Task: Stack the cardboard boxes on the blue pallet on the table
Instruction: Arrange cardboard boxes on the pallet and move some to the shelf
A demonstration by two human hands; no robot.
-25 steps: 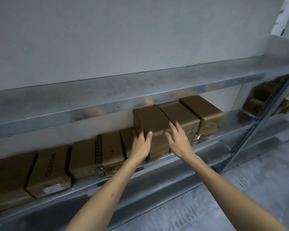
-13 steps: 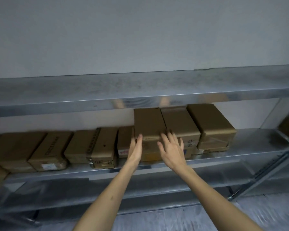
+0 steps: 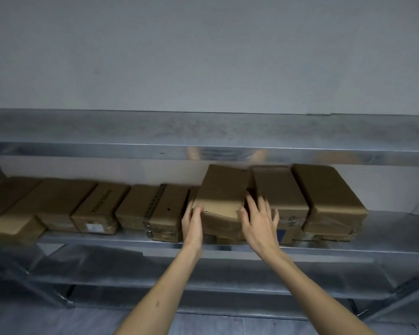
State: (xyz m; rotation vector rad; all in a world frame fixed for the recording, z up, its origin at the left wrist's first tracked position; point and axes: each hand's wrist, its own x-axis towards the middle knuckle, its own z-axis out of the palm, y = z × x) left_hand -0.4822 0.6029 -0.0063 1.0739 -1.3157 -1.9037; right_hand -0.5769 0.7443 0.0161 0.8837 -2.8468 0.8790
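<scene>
The cardboard box (image 3: pixel 221 189) being gone for sits mid-row on the metal shelf (image 3: pixel 228 247), skewed out of line and seemingly propped on lower boxes. It's sandwiched between two flat hands. The left hand (image 3: pixel 191 226) is laid against its left front corner, and the right hand (image 3: pixel 259 223) is slipped, fingers straight and spread, into the gap beside the neighbouring box (image 3: pixel 278 192). The front face looks creased and taped, so softish walls are expected. Weight can't be judged, probably moderate. Corners and bottom edges are better held than the panels. No blue pallet is seen.
</scene>
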